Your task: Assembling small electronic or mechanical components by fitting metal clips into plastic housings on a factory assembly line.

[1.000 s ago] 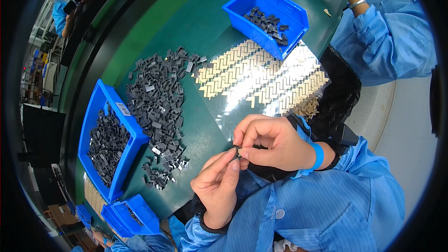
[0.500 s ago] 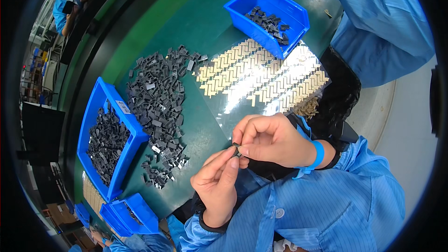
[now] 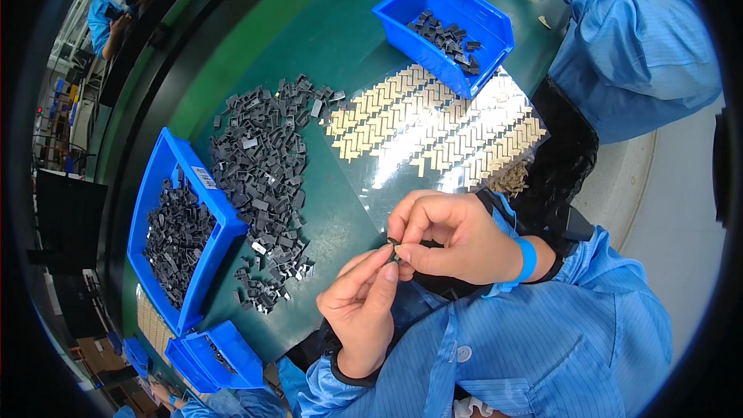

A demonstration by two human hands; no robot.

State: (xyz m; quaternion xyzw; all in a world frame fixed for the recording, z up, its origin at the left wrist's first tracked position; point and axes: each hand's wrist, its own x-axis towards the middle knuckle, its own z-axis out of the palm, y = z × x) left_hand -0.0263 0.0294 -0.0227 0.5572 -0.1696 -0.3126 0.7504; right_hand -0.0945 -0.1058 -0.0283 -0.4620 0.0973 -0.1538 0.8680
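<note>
Shifted at the upper right since half a second ago is a co-worker's blue sleeve [image 3: 619, 27]! Now, from the head view: a small dark piece [image 3: 394, 242] is being pinched between the fingertips of the left hand [image 3: 360, 302] and the right hand [image 3: 457, 240], near the edge of the green table [image 3: 329, 224]. Flat yellowish pieces [image 3: 364, 120] are lined up in zigzag rows beyond; dark grey rectangular pieces [image 3: 259, 162] are heaped left, beside a blue plastic bin [image 3: 213, 263].

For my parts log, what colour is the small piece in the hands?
The small piece looks nearly black, partly hidden; the head view shows it best.
</note>
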